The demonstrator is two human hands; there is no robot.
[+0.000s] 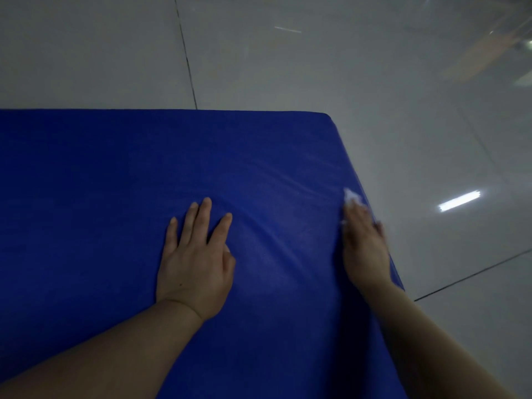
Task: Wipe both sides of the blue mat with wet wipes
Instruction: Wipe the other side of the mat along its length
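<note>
Glossy pale tiled floor [288, 67] under the blue mat [115, 168].

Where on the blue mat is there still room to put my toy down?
The blue mat is bare left of the left hand and along its far edge by the tiled floor. Some bare mat also lies between the hands. It is crowded at the right edge, where the right hand presses the wet wipe.
</note>
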